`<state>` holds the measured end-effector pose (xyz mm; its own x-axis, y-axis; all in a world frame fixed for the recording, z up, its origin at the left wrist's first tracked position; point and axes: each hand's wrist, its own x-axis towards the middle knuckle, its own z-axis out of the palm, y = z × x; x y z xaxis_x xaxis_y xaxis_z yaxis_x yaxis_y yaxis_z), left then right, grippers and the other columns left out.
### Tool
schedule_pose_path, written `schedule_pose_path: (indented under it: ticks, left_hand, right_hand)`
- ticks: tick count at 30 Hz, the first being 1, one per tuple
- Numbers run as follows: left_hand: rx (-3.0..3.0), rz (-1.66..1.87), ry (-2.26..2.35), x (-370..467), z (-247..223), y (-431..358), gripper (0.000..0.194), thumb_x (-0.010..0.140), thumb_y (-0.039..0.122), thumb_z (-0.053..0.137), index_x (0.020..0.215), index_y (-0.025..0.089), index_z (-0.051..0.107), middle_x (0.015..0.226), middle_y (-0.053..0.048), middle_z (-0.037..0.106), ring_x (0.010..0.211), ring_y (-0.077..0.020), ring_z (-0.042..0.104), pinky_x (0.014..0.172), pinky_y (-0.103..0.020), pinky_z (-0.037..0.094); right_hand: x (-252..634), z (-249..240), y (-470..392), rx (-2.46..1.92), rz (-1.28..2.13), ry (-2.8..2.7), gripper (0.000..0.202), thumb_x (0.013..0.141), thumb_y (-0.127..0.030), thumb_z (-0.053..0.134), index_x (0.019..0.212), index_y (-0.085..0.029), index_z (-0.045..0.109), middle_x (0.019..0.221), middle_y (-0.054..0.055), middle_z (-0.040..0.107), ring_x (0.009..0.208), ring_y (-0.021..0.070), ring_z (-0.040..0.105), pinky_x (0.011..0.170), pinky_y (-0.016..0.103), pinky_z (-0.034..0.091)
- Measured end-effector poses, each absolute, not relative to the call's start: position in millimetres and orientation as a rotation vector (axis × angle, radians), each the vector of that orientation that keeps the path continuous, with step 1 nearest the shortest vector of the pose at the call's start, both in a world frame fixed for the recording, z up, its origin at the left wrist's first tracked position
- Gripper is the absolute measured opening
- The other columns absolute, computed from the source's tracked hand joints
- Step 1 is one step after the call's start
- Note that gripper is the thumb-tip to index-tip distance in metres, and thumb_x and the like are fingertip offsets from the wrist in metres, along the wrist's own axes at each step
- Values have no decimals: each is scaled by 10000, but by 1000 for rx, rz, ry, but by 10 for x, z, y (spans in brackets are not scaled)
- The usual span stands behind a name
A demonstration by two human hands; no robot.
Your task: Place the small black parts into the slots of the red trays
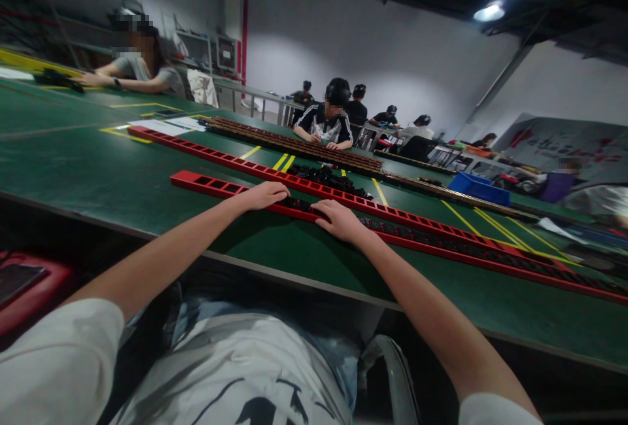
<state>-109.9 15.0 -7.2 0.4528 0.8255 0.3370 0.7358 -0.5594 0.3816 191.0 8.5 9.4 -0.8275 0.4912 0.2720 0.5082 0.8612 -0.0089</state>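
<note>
A long red slotted strip (209,182) lies along the near side of the green table. Toward its right, many slots hold small dark square parts (387,227). My left hand (265,196) rests over the strip with fingers together and bent down, its tips at the left end of a black part (297,204) in the strip. On that part's right end are the curled fingers of my right hand (339,220), the thumb lower by the near rim. Both hands look closed on the black part, though their fingertips are partly hidden.
A second red slotted strip (220,161) runs parallel behind. Beyond it lie a heap of black parts (326,178), brown slotted strips (294,144) and a blue bin (478,187). A co-worker (328,118) sits across the table; another person (142,65) is at the left.
</note>
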Motion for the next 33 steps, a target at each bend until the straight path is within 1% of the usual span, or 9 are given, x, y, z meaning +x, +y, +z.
schedule_pose_path:
  ticks: [2,5,10,12,15,18,23,28,33]
  left_hand:
    - [2529,730,1359,-1097,-66,134,382,955,397,419,1098,171,692,1150,-77,700,1073,-217,629,1018,-335,458]
    - [2551,704,1359,-1096,-65,131,362,926,396,473,1107,167,687,1135,-81,702,1063,-216,632,999,-321,462]
    - [2546,716,1379,-1086,-49,126,425,976,442,377,1073,177,694,1103,-77,702,1038,-211,633,975,-321,463]
    - [2540,709,1372,-1078,-35,106,435,981,455,370,1075,179,694,1104,-77,702,1041,-212,634,974,-321,464]
    - [2583,688,1369,-1053,-20,66,438,954,495,454,1180,185,666,1212,-86,683,1123,-225,621,1007,-319,454]
    - [2659,612,1394,-1004,-13,28,507,922,521,536,1302,192,610,1312,-93,649,1200,-238,599,1038,-314,438]
    - [2680,529,1417,-935,-6,-7,479,984,513,430,1302,211,622,1310,-83,658,1216,-234,601,1032,-306,432]
    - [2675,486,1438,-958,-2,1,549,877,535,615,1324,216,617,1291,-102,659,1164,-272,620,982,-326,453]
    - [2711,469,1419,-986,-16,36,526,889,522,610,1334,241,612,1291,-90,650,1193,-269,605,987,-313,445]
  right_hand:
    - [1906,92,90,-758,-96,-2772,442,978,-298,544,1403,-180,571,1354,126,608,1259,265,550,1094,432,450]
    - [1901,96,89,-761,-101,-2773,443,974,-292,551,1398,-168,573,1349,130,609,1251,267,554,1089,429,454]
    - [1899,104,83,-755,-81,-2769,433,973,-283,551,1394,-184,575,1345,127,613,1252,258,554,1088,436,453]
    - [1900,106,80,-756,-72,-2764,433,970,-281,557,1393,-187,575,1345,128,613,1255,255,554,1088,433,453]
    - [1902,110,74,-771,-83,-2766,430,973,-285,555,1390,-183,576,1349,130,610,1254,255,555,1082,427,459]
    - [1905,113,68,-782,-100,-2776,429,974,-287,553,1389,-178,575,1357,132,606,1252,260,555,1075,428,465]
    - [1905,117,59,-773,-83,-2775,439,975,-287,549,1402,-185,565,1362,134,602,1262,257,552,1083,429,458]
    - [1896,121,57,-789,-81,-2781,441,986,-310,533,1407,-184,564,1370,137,597,1274,260,545,1097,431,443]
    - [1897,124,59,-816,-120,-2793,454,985,-307,535,1423,-191,549,1388,129,591,1298,251,539,1107,418,434]
